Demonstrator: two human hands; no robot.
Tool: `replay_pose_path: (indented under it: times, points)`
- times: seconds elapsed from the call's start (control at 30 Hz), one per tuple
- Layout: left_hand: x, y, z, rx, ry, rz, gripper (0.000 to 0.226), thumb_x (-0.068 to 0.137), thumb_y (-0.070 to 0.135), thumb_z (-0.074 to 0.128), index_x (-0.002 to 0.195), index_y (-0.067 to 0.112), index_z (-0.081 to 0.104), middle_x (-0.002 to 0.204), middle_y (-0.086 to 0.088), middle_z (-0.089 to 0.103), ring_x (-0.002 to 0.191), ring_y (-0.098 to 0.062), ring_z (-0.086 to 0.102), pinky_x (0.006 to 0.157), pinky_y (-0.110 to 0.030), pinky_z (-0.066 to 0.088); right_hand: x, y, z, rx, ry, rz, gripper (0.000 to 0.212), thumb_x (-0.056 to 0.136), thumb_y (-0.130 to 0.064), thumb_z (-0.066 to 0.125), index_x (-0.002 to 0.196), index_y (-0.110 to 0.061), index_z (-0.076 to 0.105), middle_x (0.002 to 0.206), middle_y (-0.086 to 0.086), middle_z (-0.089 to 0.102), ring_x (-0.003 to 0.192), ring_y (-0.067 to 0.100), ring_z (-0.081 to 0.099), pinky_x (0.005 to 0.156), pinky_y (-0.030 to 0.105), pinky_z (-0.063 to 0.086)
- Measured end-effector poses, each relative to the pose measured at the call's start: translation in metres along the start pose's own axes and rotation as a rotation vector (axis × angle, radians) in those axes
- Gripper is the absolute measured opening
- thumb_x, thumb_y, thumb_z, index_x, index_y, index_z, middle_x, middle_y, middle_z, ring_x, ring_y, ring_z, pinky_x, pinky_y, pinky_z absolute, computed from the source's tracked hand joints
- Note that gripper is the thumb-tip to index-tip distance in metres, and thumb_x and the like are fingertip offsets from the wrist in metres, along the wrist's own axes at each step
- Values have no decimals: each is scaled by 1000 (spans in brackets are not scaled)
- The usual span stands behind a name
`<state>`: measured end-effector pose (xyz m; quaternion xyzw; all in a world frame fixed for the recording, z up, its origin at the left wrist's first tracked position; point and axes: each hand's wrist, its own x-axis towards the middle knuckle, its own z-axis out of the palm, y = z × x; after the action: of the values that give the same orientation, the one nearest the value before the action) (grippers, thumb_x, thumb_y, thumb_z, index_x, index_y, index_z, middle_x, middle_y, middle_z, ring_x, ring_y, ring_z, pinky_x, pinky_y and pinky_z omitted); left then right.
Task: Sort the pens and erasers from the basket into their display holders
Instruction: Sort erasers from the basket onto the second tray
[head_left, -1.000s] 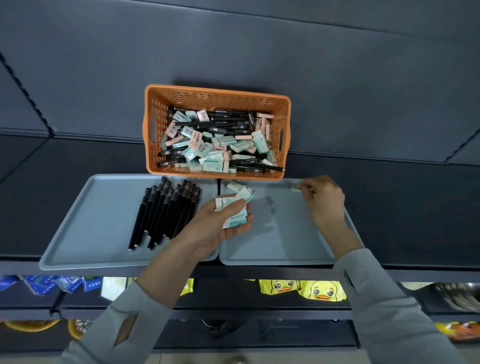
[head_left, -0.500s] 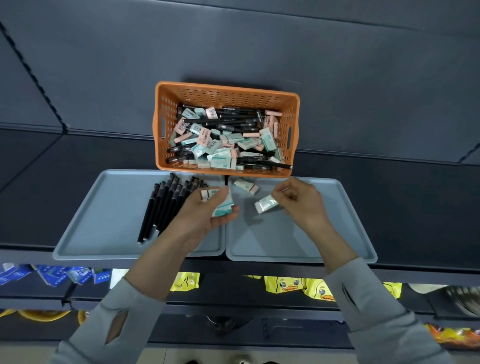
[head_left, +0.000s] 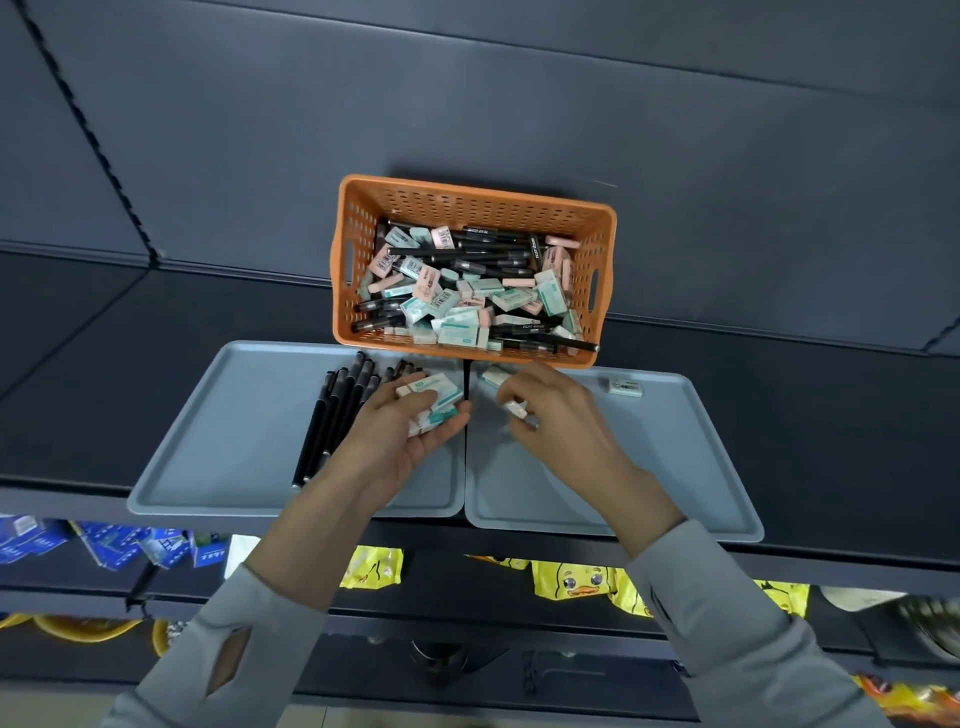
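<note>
Your basket (head_left: 358, 249) held a mixed heap (head_left: 467, 296) of pens and erasers. Of your two trays, the left tray (head_left: 223, 441) carried a row of black pens (head_left: 332, 415); your left hand (head_left: 395, 441) covered some, so I could not count them. The right tray (head_left: 675, 467) had two erasers lying on it: a corner eraser (head_left: 622, 387) at the far right and a near eraser (head_left: 496, 374) just beside your right hand (head_left: 556, 415). Your left fingers curled round a stack (head_left: 434, 392) of erasers. Your right fingertips pinched a single eraser (head_left: 517, 408). Duck packets (head_left: 576, 582) lay on the shelf below.

The orange basket (head_left: 475, 208) is perforated, slightly glossy plastic; the grey trays (head_left: 223, 431) just before it look smooth, matt plastic.
</note>
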<state>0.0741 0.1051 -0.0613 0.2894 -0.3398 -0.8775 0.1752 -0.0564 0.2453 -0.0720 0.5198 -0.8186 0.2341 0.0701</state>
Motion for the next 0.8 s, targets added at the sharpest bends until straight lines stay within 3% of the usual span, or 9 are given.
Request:
replay_pose_path:
  times: [0.1, 0.23, 0.33, 0.47, 0.67, 0.73, 0.8]
  points:
    - [-2, 1, -1, 16, -16, 20, 33, 95, 0, 53, 128, -1, 49, 112, -25, 66, 94, -34, 71, 70, -32, 61, 1, 2, 3, 159, -156, 115, 37, 79, -23, 80, 112, -15, 68, 101, -6, 54, 82, 14, 57, 75, 24, 48]
    - [-4, 3, -4, 28, -25, 32, 34, 95, 2, 54, 129, 1, 49, 116, -26, 65, 96, -34, 70, 65, -29, 60, -3, 15, 4, 106, -199, 109, 32, 82, -16, 75, 114, -16, 70, 100, -3, 58, 92, 19, 57, 76, 24, 42]
    - [-4, 4, -6, 32, -32, 31, 35, 95, 1, 55, 130, 1, 49, 115, -25, 66, 95, -34, 71, 66, -30, 60, -3, 19, 13, 0, -90, 133, 28, 83, -13, 73, 110, -21, 73, 105, 2, 67, 97, 26, 57, 79, 30, 41]
    - [-5, 2, -7, 46, -49, 34, 35, 94, 1, 56, 128, 4, 51, 111, -21, 67, 87, -30, 72, 64, -28, 59, 0, 15, 35, -41, 118, 129, 23, 76, -5, 78, 97, -16, 77, 95, 6, 69, 86, 31, 63, 75, 32, 50]
    - [-7, -1, -9, 162, -122, 59, 28, 91, 3, 60, 118, 12, 57, 115, -15, 65, 91, -25, 72, 67, -24, 58, 0, 19, 45, -184, 231, 140, 40, 59, 14, 77, 92, -8, 77, 92, 11, 69, 78, 34, 65, 65, 32, 56]
    - [-7, -3, -8, 216, -128, 64, 25, 90, 4, 62, 112, 16, 59, 112, -13, 67, 89, -22, 72, 66, -22, 57, -1, 16, 40, -124, 283, 104, 29, 70, 8, 75, 94, -9, 77, 94, 8, 70, 79, 28, 66, 67, 30, 55]
    - [-6, -6, -6, 273, -121, 64, 24, 88, 8, 65, 110, 17, 60, 108, -11, 68, 86, -19, 72, 63, -21, 56, 0, 4, 29, 164, 289, 168, 16, 89, -9, 67, 101, -14, 76, 96, 2, 71, 79, 17, 65, 69, 26, 52]
